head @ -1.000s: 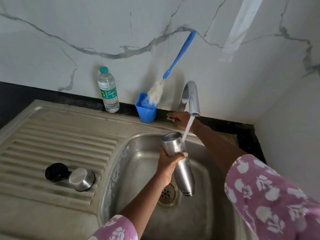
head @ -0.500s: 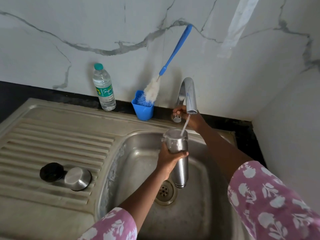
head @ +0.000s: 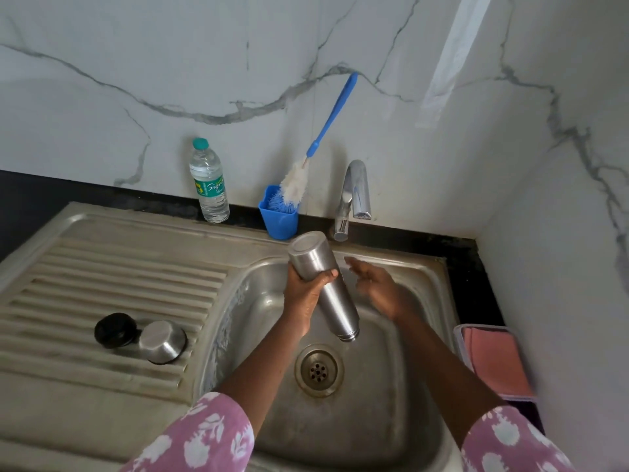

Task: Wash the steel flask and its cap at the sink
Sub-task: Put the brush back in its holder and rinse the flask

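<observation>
A person's left hand [head: 303, 294] grips a tilted, cylindrical brushed-steel flask [head: 335, 301] over a stainless-steel sink basin [head: 391, 420]. Its fingers curl round the upper half, and the narrow threaded mouth points down past them toward the round drain [head: 319, 369]. The right hand [head: 377, 287], fingers spread and blurred, hovers just right of the flask. Well left of the gripping fingers, a domed steel cap [head: 162, 341] and a round black stopper [head: 115, 330] lie side by side on the ribbed drainboard [head: 102, 274]. A curved chrome tap [head: 354, 195] stands beyond the fingertips.
</observation>
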